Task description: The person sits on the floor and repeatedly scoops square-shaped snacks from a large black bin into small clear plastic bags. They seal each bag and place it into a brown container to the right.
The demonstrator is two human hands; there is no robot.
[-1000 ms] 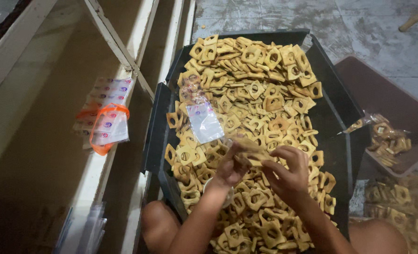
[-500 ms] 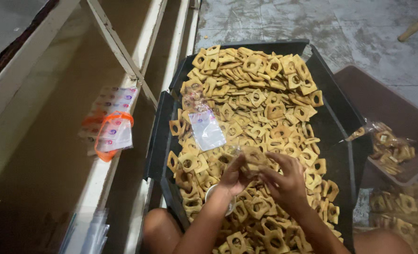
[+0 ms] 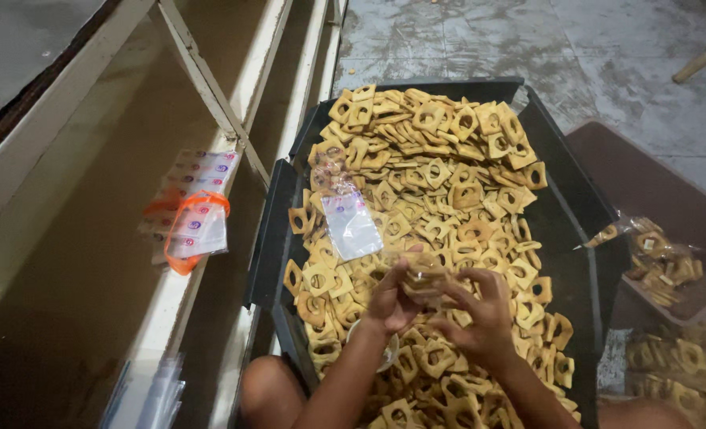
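Note:
A black tray (image 3: 567, 199) holds a heap of golden square fried snacks (image 3: 440, 159) with holes in the middle. Over its near part, my left hand (image 3: 390, 302) and my right hand (image 3: 480, 314) are together around a small clear plastic bag (image 3: 424, 274) with a few snacks in it. Both hands grip that bag. Another clear bag with a white label (image 3: 351, 224) lies flat on the snacks just beyond my left hand.
A bundle of printed empty bags with an orange band (image 3: 194, 222) rests on a white wooden ledge (image 3: 162, 318) to the left. Filled snack bags (image 3: 659, 258) lie in a brown container (image 3: 655, 183) on the right. Concrete floor lies beyond the tray.
The view has shifted slightly, so the tray sits lower in the picture. My hands stay together on the small bag, raised a little toward the labelled bag.

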